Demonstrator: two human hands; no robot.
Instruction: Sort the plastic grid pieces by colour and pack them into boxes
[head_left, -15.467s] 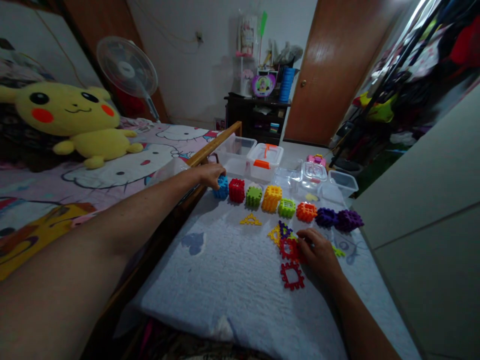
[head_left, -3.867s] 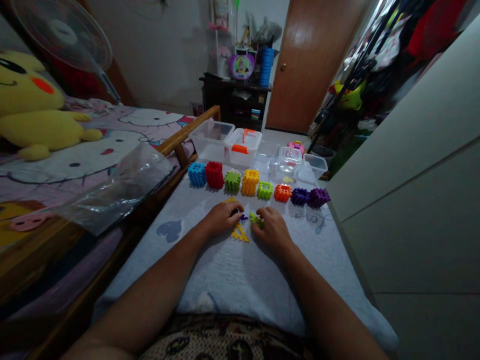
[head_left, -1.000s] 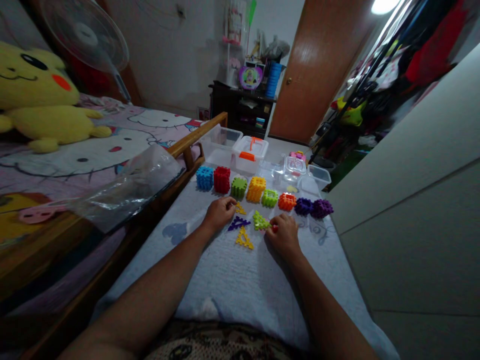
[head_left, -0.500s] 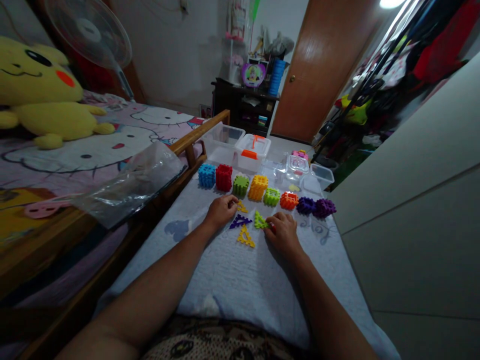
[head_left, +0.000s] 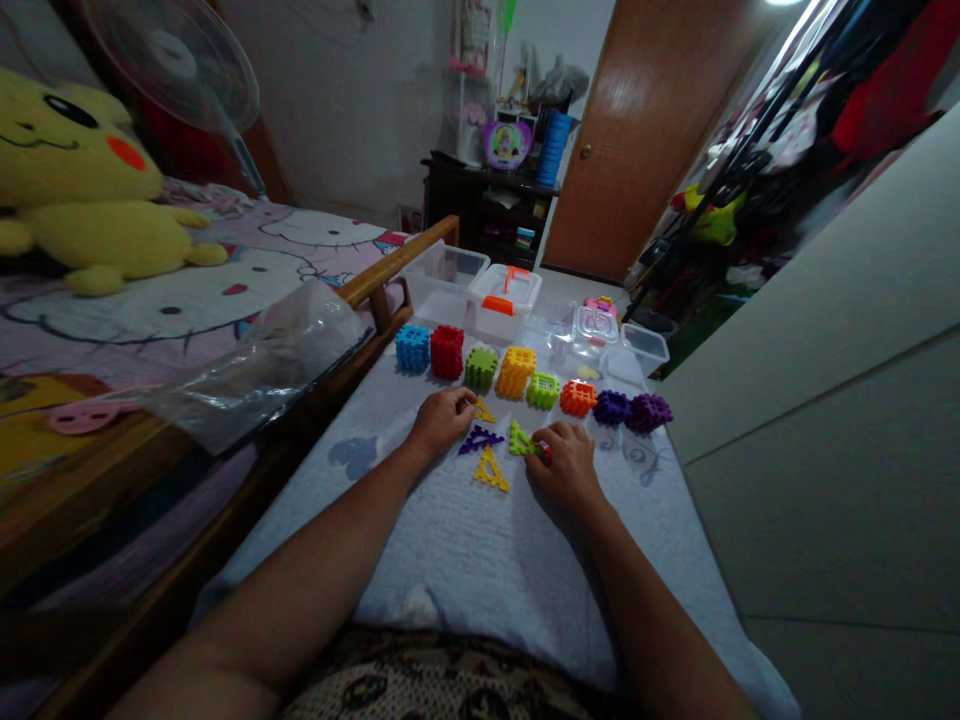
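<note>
we make out only a sliver of something red (head_left: pixel 546 453) by the curled right hand (head_left: pixel 568 460), beside a lime triangle (head_left: pixel 517 440) on the cloth-covered counter (head_left: pixel 457 560); we cannot tell if that grip is closed. the bent left hand (head_left: pixel 442 422) partly hides the farther yellow triangle (head_left: pixel 484 411), its grip equally unclear.

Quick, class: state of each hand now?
Left hand: fingers at the far yellow triangle; grip unclear.
Right hand: curled around a red piece, near green triangle; grip unclear.

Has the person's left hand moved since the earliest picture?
Yes: the left hand has moved right and nearer the person, away from the wooden rail.
</note>
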